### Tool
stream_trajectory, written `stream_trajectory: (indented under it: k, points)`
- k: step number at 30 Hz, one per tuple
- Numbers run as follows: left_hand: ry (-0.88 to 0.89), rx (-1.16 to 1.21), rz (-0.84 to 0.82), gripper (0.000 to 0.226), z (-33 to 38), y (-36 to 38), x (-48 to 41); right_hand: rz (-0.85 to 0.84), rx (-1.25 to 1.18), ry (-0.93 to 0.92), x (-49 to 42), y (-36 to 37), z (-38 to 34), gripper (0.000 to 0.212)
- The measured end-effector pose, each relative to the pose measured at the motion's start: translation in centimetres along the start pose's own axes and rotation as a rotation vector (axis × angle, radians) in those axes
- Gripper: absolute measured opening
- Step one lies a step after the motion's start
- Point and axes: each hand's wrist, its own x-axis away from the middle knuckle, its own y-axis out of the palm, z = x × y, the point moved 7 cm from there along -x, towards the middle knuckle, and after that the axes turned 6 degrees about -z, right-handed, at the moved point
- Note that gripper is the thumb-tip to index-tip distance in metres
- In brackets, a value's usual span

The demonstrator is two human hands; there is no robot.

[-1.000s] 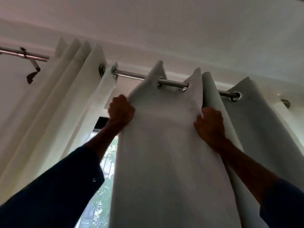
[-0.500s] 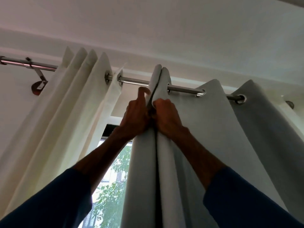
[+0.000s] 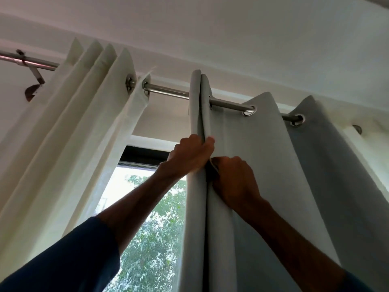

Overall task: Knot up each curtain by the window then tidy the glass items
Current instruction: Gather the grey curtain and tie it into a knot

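Observation:
A pale grey curtain [image 3: 263, 165] hangs by metal eyelets from a steel rod [image 3: 168, 93] above me. Its two leftmost folds are pressed together into a narrow pleat. My left hand [image 3: 189, 154] grips that pleat from the left, the thumb curled over its front edge. Just below and to the right, my right hand [image 3: 233, 178] holds the same fold with curled fingers. A cream curtain [image 3: 80, 133] is bunched in several pleats on the left end of the rod. No glass items are in view.
Between the two curtains shows a dark-framed window [image 3: 143, 157] with green trees outside. A rod bracket [image 3: 33, 81] is fixed to the wall at far left. The white ceiling is close above the rod.
A second ago my hands held the grey panel spread wide. They have come together, folding it into a pleat, and both hands have since slid lower down the fold.

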Motion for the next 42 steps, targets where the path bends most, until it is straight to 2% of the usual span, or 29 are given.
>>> stream_trajectory:
  k: [2,4,7,8,9,13,14,16,18,20,23,27,29,33,37,42]
  points:
    - [-0.055,0.01,-0.008,0.074,0.4,0.4,0.2,0.037,0.025,-0.092,0.7,-0.3,-0.6,0.018]
    - [-0.065,-0.079,0.007,0.069,0.6,0.5,0.4,0.057,-0.051,-0.202,1.5,-0.9,-1.2,0.024]
    - [-0.077,-0.178,-0.013,0.052,0.3,0.6,0.9,-0.265,-0.317,-0.174,1.7,-1.0,0.3,0.037]
    - [-0.079,-0.185,-0.026,0.049,0.2,0.8,1.1,-0.317,-0.305,-0.132,1.5,-1.2,1.6,0.04]
    - [-0.072,-0.182,-0.03,0.043,0.1,0.9,1.3,-0.267,-0.224,-0.099,1.2,-1.9,3.3,0.041]
    - [-0.069,-0.183,-0.002,0.023,0.2,1.1,2.1,0.247,0.023,0.141,1.3,-7.1,10.2,0.015]
    - [-0.065,-0.192,0.001,0.016,0.3,1.1,2.4,0.308,0.055,0.212,1.5,-7.8,11.5,0.021]
    - [-0.051,-0.193,0.009,0.01,0.4,0.9,2.8,0.296,0.086,0.372,1.6,-8.1,14.3,0.047]
    - [-0.011,-0.186,0.034,0.024,0.5,0.8,2.9,0.187,0.042,0.524,1.4,-7.1,17.0,0.074]
    - [0.059,-0.203,0.081,0.032,0.6,0.5,3.1,0.067,-0.041,0.639,1.5,-5.3,18.8,0.088]
    - [0.167,-0.275,0.189,0.026,0.8,-0.1,3.5,0.044,-0.149,0.636,1.4,-4.0,19.1,0.076]
    - [0.29,-0.375,0.403,0.008,1.4,-1.1,4.6,0.13,-0.037,0.493,1.2,-3.6,17.4,0.038]
    - [0.299,-0.396,0.449,0.011,1.2,-1.3,4.6,0.183,-0.014,0.428,1.2,-3.9,16.2,0.019]
    - [0.272,-0.42,0.488,0.012,0.4,-1.6,4.5,0.288,0.062,0.325,1.3,-4.9,14.0,0.021]
    - [0.292,-0.399,0.486,0.016,0.4,-1.5,4.4,0.245,0.152,0.346,1.1,-5.4,13.1,0.03]
    - [0.29,-0.26,0.457,0.02,-0.4,-2.4,3.9,0.205,0.172,0.276,-1.7,-4.9,8.8,0.015]
